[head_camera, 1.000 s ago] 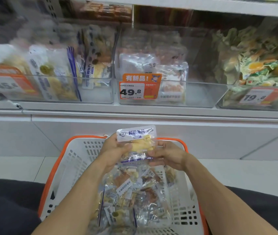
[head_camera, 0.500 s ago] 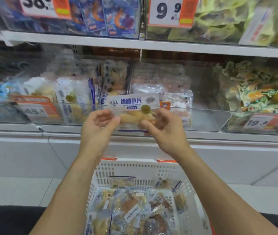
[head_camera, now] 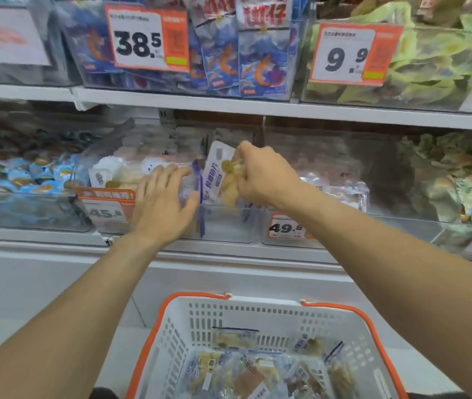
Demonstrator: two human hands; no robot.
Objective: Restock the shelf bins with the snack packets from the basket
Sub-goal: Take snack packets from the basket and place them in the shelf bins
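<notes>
- At the lower shelf, seen from the head camera, the right hand (head_camera: 260, 175) pinches a clear snack packet (head_camera: 220, 180), turned on edge over the clear bin (head_camera: 223, 226) marked 45.8.
- Beside it, the left hand (head_camera: 163, 205) lies with straight fingers against the packets already in that bin (head_camera: 125, 174), grasping nothing.
- Below, the white basket (head_camera: 200, 321) with an orange rim holds more packets (head_camera: 260, 372).
- Above, price tags read 38.5 (head_camera: 138, 43) and 9.9 (head_camera: 347, 57).
</notes>
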